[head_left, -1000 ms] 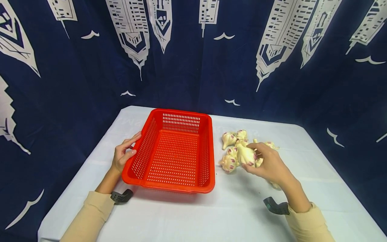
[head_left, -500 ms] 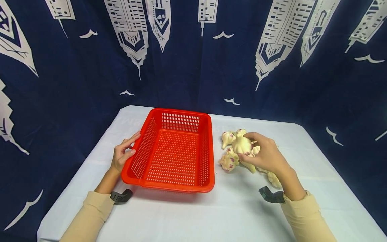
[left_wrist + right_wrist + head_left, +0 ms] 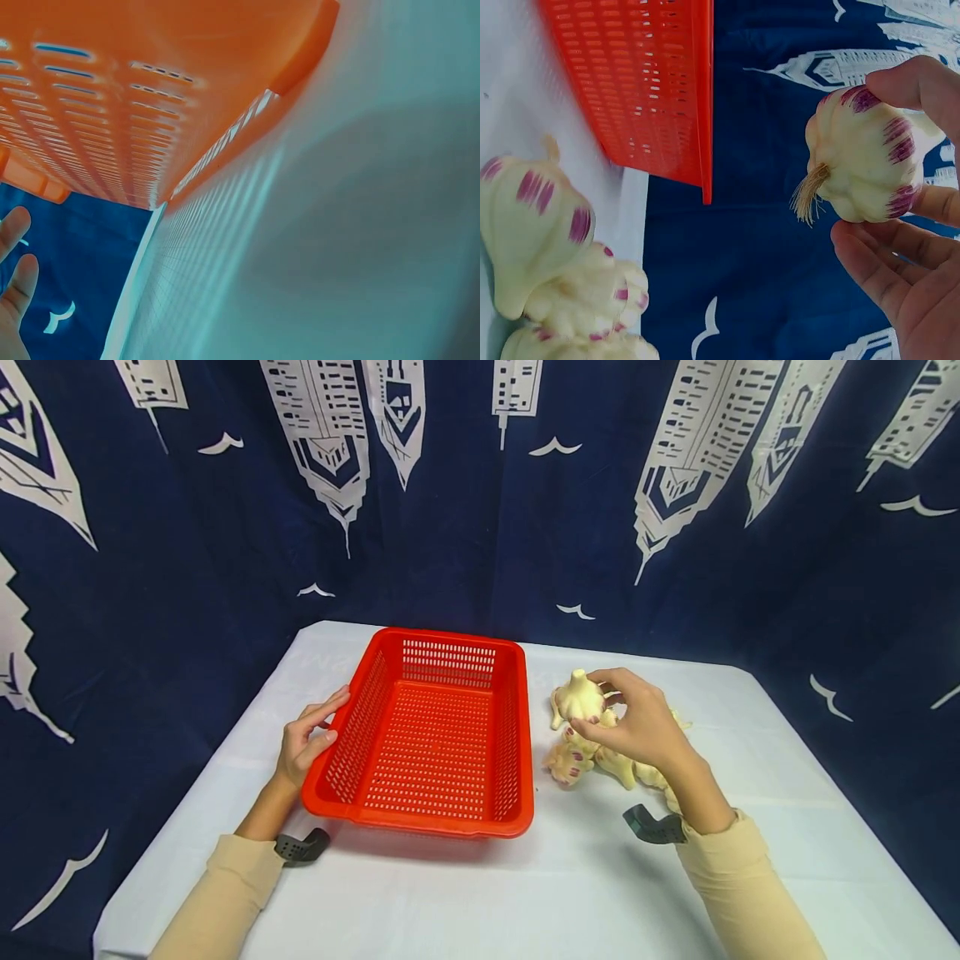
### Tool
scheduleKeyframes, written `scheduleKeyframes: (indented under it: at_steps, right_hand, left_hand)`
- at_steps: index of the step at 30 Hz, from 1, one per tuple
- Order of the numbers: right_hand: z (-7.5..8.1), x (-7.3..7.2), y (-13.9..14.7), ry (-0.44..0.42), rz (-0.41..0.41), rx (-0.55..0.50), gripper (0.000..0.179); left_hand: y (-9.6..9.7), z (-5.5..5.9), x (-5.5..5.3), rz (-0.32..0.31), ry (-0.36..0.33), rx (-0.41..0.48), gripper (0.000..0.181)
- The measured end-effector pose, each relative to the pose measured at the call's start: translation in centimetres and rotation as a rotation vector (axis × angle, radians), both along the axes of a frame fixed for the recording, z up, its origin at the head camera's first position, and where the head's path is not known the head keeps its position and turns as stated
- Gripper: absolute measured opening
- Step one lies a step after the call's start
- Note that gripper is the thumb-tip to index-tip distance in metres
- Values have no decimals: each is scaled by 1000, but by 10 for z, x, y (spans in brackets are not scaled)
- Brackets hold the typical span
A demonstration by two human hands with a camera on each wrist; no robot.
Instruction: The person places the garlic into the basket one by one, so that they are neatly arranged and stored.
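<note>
In the head view my right hand [image 3: 637,722] pinches a garlic bulb [image 3: 581,697] between thumb and fingers, stem up, raised over the other bulbs. The right wrist view shows that garlic bulb [image 3: 866,157], cream with purple streaks and a tuft of roots, gripped by the right hand [image 3: 922,270]. A red perforated plastic basket [image 3: 420,823] stands left of it, with nothing inside. My left hand [image 3: 303,743] rests against the basket's left rim, its fingers loosely extended. Only two fingertips of the left hand [image 3: 19,277] show in the left wrist view.
Several garlic bulbs [image 3: 567,764] lie in a cluster right of the basket, partly hidden by the right hand and forearm. A white cloth [image 3: 570,893] covers the table. Behind hangs a dark blue curtain [image 3: 465,552] with white building prints.
My right hand has lifted the garlic bulb up from the cluster and moved it left and away from me, turning its stem upward. The left hand and basket have stayed put.
</note>
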State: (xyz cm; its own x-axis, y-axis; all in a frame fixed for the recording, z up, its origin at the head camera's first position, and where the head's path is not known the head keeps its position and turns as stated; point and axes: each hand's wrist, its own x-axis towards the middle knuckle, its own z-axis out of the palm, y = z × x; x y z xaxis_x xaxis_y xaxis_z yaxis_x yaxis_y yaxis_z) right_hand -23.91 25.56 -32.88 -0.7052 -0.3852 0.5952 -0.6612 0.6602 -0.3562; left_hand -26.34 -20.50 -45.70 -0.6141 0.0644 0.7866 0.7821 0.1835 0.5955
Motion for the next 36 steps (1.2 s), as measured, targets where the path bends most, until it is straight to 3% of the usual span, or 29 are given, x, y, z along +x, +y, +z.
scheduleKeyframes:
  at_steps: [7,15,24,36]
  right_hand:
    - [9,-9,-19,-39,19,-19,53]
    - [19,-20,-45,-76,48,-50,54]
    - [24,-40,-71,-173,77,-61,53]
    - [26,-67,-97,-260,58,-102,51]
  left_hand:
    - [1,4,1,16,21,-48,52]
    - [2,4,1,18,22,-36,54]
    - [1,3,2,12,1,-34,54]
    - [-1,1,0,11,5,-37,54]
